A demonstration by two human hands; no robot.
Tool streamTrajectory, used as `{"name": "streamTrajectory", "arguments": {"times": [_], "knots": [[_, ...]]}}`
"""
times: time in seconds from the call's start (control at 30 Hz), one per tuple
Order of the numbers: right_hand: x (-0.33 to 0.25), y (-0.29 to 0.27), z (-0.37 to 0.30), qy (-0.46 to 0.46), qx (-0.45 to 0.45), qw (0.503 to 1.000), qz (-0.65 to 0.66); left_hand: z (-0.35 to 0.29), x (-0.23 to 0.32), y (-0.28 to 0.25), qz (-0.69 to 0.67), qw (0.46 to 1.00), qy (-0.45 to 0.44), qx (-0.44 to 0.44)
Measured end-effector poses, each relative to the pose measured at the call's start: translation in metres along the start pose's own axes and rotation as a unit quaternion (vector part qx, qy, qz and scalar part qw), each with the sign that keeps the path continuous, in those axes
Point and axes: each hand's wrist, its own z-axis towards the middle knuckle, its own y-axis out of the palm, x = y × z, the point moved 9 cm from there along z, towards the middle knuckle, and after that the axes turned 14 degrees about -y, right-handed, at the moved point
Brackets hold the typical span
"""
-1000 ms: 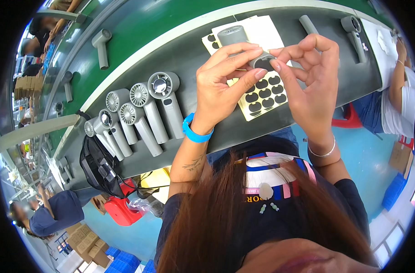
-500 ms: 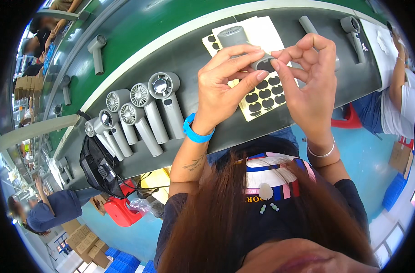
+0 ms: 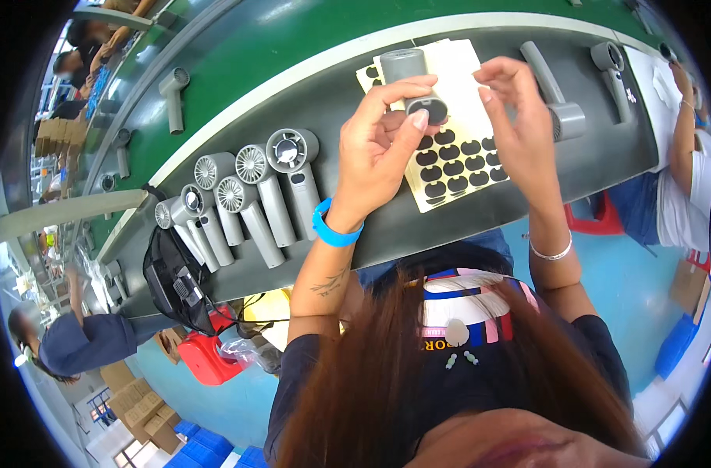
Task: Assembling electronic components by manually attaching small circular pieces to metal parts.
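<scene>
My left hand [image 3: 375,148] is closed around a grey handheld fan [image 3: 402,65], with its end turned toward me. A black sticker [image 3: 426,106] lies on that end, and my left thumb presses on it. My right hand [image 3: 523,129] hovers to the right of the fan, thumb and fingers apart, with nothing visible between them. Beneath both hands, sheets of black stickers [image 3: 423,201] with a pale yellowish backing lie on the dark bench; my hands partly cover them.
Several grey fans [image 3: 254,168] lie in a group on the left, beside a black mesh bag [image 3: 168,273]. Two more fans [image 3: 568,121] [image 3: 613,74] lie on the right. A green conveyor belt [image 3: 293,51] runs behind the bench. A co-worker's arm [image 3: 683,117] shows at far right.
My right hand has come away from the fan's end and moved right, its fingers parting. My left thumb now presses the black sticker there. The whole view has shifted slightly.
</scene>
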Motion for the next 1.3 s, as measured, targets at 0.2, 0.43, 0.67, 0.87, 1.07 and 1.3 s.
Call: {"name": "streamTrajectory", "arguments": {"times": [0.2,0.43,0.67,0.87,1.07,1.3], "knots": [[0.022,0.074,-0.052,-0.068,-0.302,0.932,-0.189,0.034,0.012,-0.011,0.048,0.997,0.026,0.054],[0.023,0.086,-0.058,-0.076,-0.289,0.932,-0.206,0.143,-0.003,-0.032,0.312,0.927,0.141,0.154],[0.018,0.081,-0.053,-0.095,-0.287,0.938,-0.17,0.182,-0.037,-0.07,0.389,0.894,0.173,0.137],[0.033,0.047,-0.045,-0.042,-0.136,0.989,-0.038,0.121,-0.03,-0.037,0.49,0.837,0.184,0.159],[0.05,0.003,-0.053,0.058,-0.04,0.994,-0.083,0.033,-0.072,0.013,0.49,0.856,-0.016,-0.163],[0.057,-0.003,-0.071,0.084,-0.049,0.982,-0.161,0.033,-0.085,0.017,0.554,0.82,0.024,-0.141]]}}
